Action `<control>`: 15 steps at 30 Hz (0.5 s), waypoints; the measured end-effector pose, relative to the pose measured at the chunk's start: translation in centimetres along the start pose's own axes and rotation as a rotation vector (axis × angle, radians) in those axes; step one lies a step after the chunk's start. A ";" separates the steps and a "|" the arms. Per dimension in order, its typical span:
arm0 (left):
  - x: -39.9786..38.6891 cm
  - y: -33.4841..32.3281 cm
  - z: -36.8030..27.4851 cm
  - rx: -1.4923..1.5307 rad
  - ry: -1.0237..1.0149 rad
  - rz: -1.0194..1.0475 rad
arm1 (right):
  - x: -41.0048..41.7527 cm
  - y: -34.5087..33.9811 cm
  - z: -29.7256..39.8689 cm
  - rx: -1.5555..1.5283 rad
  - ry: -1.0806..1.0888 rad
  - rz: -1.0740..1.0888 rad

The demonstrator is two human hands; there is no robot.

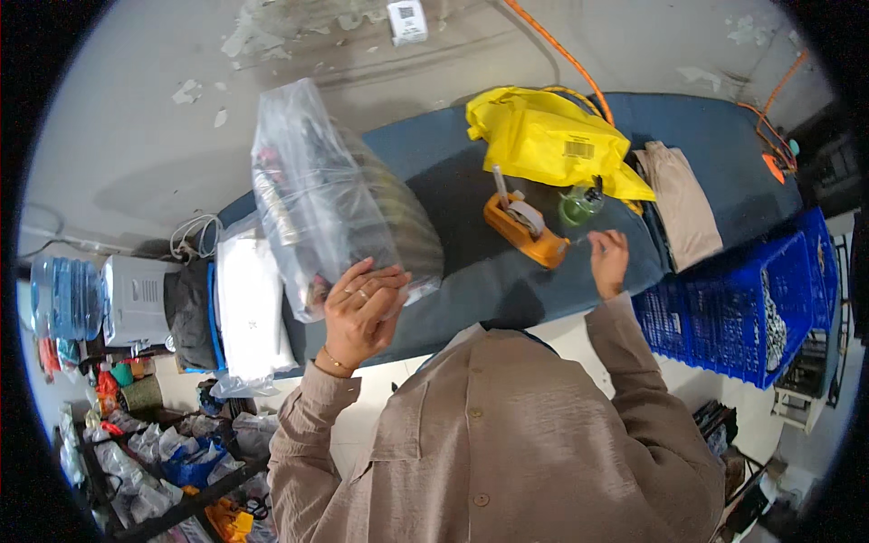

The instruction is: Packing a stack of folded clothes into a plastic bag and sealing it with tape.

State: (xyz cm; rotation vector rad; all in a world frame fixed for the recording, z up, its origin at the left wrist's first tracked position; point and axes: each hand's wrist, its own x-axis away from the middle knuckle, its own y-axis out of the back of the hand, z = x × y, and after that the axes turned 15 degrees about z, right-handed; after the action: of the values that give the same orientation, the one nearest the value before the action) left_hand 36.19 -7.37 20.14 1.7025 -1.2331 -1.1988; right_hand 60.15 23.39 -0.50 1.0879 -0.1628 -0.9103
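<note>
A clear plastic bag packed with folded, dark and striped goods stands on the dark blue-grey covered table. My left hand grips its near end, fingers over the plastic. To the right, an orange tape dispenser carries a roll of tape, and a pen-like stick pokes up from it. My right hand is just off the dispenser's cutting end, thumb and fingertips pinched on a short strip of clear tape. Behind that hand sits a small green transparent container with something dark in it.
A yellow plastic bag and folded beige cloth lie at the back right. White plastic packets lie left. Blue crates stand off the table's right end. An orange cord hangs by the wall. Bagged goods fill a rack lower left.
</note>
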 end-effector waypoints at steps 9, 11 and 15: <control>0.7 -0.6 0.9 -0.080 -0.056 0.016 | -11.1 4.0 28.2 -0.570 0.485 0.796; 0.4 -0.8 0.9 -0.045 -0.053 0.007 | -12.5 2.4 28.6 -0.329 0.420 0.884; 0.9 -0.6 1.1 -0.034 -0.033 -0.021 | -13.2 -0.5 27.9 -0.297 0.306 1.089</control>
State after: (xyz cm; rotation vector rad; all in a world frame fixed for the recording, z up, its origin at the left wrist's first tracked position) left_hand 35.46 -8.11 19.02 1.6809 -1.2103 -1.2575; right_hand 36.71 13.32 16.81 0.6809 -0.3097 0.2088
